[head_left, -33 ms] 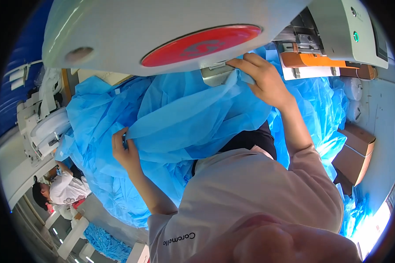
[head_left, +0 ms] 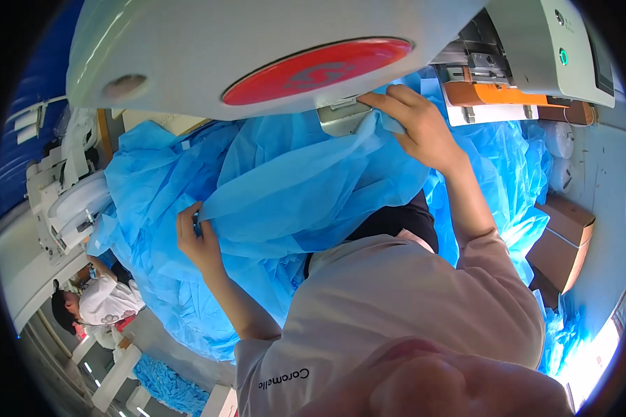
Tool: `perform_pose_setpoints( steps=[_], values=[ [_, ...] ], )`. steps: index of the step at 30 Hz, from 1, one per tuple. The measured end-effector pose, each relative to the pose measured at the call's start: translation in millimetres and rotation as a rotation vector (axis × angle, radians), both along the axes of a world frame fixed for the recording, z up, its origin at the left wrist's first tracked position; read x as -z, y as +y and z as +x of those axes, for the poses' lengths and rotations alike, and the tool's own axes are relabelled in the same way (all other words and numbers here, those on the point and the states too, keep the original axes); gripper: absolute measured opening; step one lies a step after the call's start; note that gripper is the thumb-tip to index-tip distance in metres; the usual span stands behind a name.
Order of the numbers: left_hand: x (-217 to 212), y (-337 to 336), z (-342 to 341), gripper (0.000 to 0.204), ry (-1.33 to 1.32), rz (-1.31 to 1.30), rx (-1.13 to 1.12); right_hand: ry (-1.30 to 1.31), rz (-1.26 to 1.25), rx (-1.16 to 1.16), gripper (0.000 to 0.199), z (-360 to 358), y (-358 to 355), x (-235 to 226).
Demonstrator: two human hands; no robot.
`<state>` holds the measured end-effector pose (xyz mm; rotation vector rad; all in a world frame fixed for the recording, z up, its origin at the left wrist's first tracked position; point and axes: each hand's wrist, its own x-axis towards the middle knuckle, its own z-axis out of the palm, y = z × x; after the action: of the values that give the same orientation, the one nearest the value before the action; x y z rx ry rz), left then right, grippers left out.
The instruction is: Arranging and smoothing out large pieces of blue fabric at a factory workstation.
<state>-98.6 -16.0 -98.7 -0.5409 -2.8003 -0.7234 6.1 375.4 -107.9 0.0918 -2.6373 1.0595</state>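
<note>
A large sheet of thin blue fabric [head_left: 306,187] stretches between my hands. My left hand [head_left: 196,240] pinches its edge at the lower left, fingers closed on the fold. My right hand [head_left: 416,125] grips the far end of the fabric and holds it against a small metal plate [head_left: 341,117]. The plate sits under the big white machine head [head_left: 209,48], which has a red disc [head_left: 320,69] on it. My pale pink sleeves and chest fill the lower middle of the view.
More blue fabric is heaped all around [head_left: 153,181]. An orange-and-white machine part [head_left: 497,94] sits at the upper right, cardboard boxes [head_left: 563,240] at the right. A white machine [head_left: 66,201] stands at left, and another person in white [head_left: 101,302] works at the lower left.
</note>
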Motion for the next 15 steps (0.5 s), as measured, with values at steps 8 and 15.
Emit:
perform_pose_setpoints(
  steps=[8, 15],
  values=[
    [-8.1, 68.5, -12.6, 0.022, 0.006, 0.133, 0.276, 0.197, 0.376, 1.002, 0.034, 39.1, 64.7, -2.6],
    [9.1, 85.0, -35.7, 0.024, 0.037, -0.041, 0.1, 0.257, 0.432, 0.851, 0.031, 19.7, 72.9, 26.1]
  ],
)
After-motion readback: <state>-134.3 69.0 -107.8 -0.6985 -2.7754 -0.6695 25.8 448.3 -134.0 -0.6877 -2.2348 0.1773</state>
